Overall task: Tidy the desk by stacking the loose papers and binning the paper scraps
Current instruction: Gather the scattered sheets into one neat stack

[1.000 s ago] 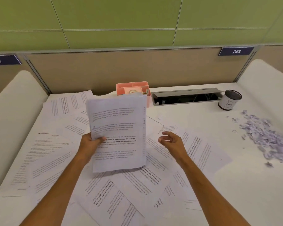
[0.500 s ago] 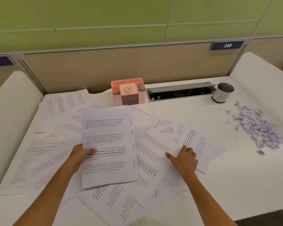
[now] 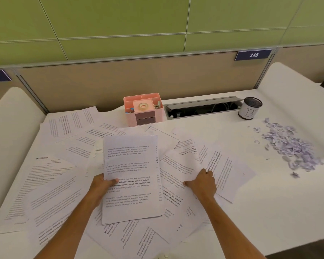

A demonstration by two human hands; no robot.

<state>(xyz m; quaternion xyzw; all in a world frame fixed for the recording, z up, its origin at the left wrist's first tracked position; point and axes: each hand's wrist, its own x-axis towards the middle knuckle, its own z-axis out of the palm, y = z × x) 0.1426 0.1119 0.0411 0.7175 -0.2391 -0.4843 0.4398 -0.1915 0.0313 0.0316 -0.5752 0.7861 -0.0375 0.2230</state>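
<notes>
Left hand (image 3: 101, 186) gripping a gathered stack of papers (image 3: 131, 176) at its left edge, thumb curled over the top sheet, stack held low above the spread. Right hand (image 3: 202, 184) pinching the edge of a loose sheet (image 3: 178, 171) just right of the stack, fingers curled under the paper, edge lifted and bowed. More loose papers (image 3: 51, 184) fanned across the left and middle of the white desk (image 3: 251, 212), overlapping, some hanging past the near edge. Pile of pale purple paper scraps (image 3: 292, 148) on the right side of the desk, well apart from both hands. Black mesh cup (image 3: 250, 108) with a white label marked B behind the scraps, near the back panel. Pink desk organiser (image 3: 144, 109) with a tape roll at the back centre, beside an open grey cable tray (image 3: 202, 107).
</notes>
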